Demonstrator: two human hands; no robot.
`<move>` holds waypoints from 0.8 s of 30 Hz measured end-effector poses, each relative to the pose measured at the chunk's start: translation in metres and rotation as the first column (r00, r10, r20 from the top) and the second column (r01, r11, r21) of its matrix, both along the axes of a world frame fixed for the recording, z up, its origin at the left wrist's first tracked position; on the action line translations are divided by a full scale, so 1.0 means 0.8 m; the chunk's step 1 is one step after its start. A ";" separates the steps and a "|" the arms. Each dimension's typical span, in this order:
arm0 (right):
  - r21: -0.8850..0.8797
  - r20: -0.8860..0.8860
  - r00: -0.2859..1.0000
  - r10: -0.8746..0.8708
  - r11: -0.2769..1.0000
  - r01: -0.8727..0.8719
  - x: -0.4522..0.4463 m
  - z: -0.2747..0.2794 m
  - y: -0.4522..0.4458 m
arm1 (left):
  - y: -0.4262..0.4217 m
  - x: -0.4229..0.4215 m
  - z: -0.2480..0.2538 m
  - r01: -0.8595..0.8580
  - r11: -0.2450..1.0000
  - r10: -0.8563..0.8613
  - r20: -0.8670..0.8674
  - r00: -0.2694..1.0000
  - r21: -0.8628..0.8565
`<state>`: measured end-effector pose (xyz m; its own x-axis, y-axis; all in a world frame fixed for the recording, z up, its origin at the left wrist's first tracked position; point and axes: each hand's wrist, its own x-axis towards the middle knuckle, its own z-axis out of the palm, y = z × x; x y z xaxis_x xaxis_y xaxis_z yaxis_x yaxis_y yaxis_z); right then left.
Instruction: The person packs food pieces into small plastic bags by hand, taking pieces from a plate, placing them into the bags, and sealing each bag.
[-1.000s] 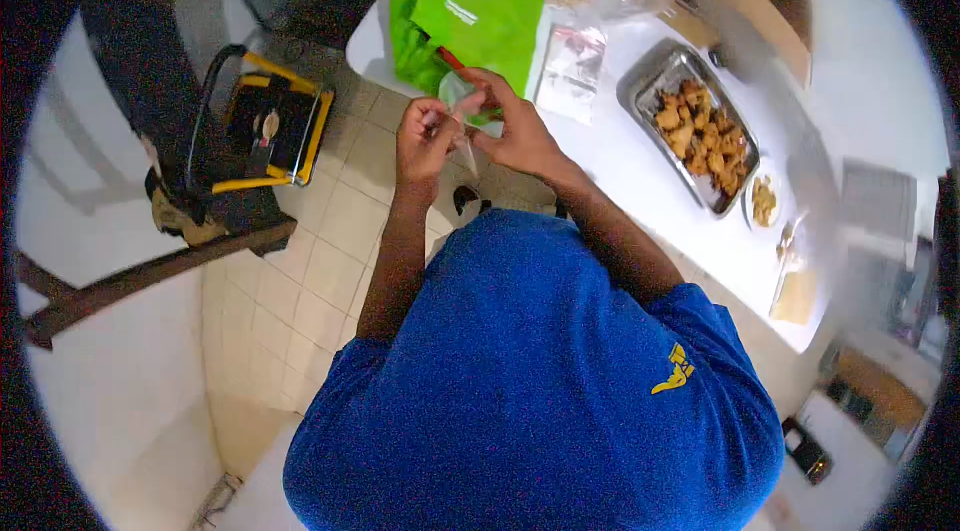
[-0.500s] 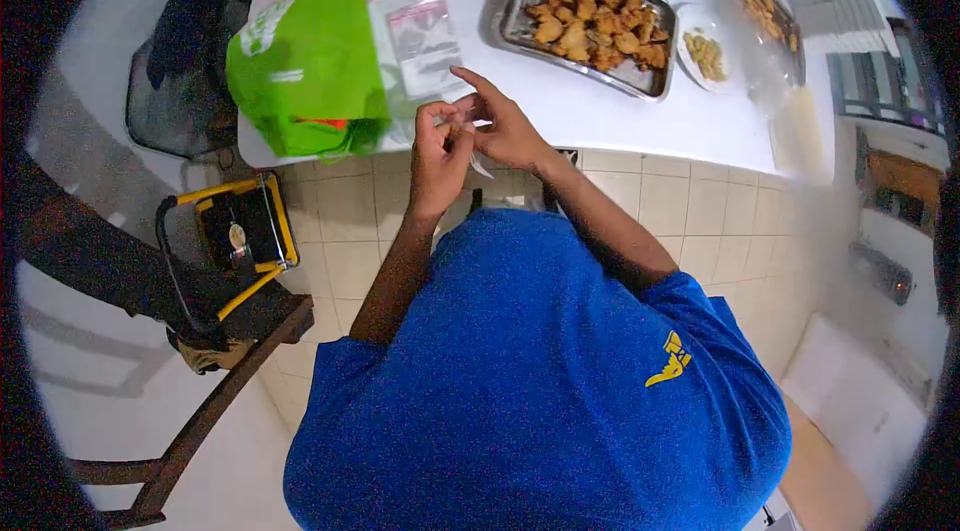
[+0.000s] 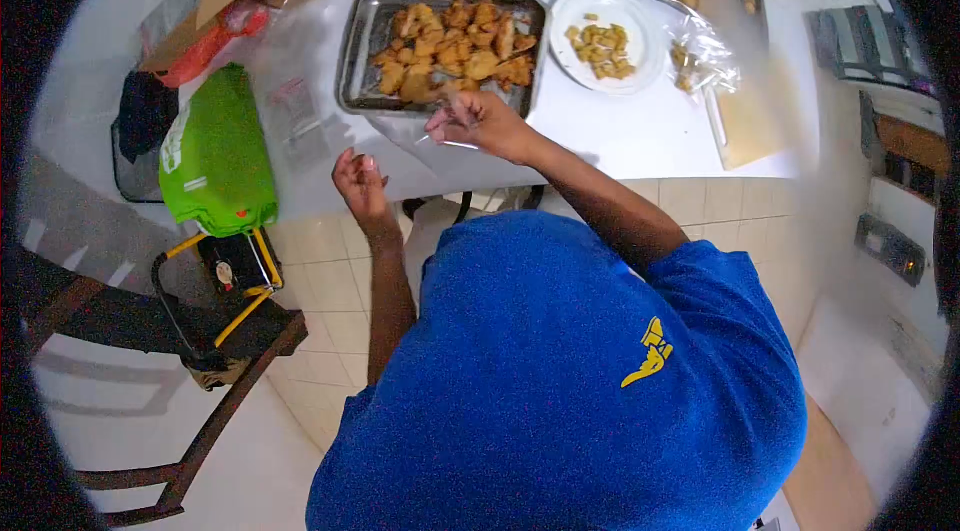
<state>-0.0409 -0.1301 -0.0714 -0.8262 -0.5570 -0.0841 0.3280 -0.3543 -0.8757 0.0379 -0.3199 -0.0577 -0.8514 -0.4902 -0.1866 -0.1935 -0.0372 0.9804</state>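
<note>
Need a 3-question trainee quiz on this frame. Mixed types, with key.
1. Multiple choice: which of these is nearest the person's right grip?
A) the green bag
B) the metal tray of browned food pieces
C) the cardboard box

2. True or false: in the head view, the white plate lies to the right of that tray.

3. Short answer: do the left grip and the right grip touch each other, or are they apart?

Key:
1. B
2. True
3. Apart, with a visible gap between them.
</note>
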 end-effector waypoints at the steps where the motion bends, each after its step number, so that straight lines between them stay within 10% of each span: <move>1: -0.033 0.060 0.998 -0.012 0.999 0.014 0.000 0.010 0.018 | 0.008 -0.001 -0.003 0.114 0.993 -0.115 0.034 0.993 0.045; 7: 0.121 0.015 0.997 -0.080 0.990 0.078 0.017 0.014 0.078 | 0.051 -0.004 -0.006 0.386 0.633 -0.473 -0.060 0.879 0.671; 11: 0.318 -0.184 0.976 -0.114 0.933 0.169 0.037 0.002 0.100 | 0.038 -0.015 -0.016 0.376 0.736 -0.428 -0.043 0.903 0.562; 19: 0.569 0.014 0.999 -0.031 0.822 0.018 0.059 0.024 0.094 | 0.026 0.003 0.001 0.477 0.846 -0.508 -0.087 0.857 -0.239; 24: 0.614 -0.292 0.952 0.096 0.782 0.109 0.054 0.034 0.094 | 0.062 0.010 0.069 0.284 0.522 -0.543 -0.056 0.838 -0.804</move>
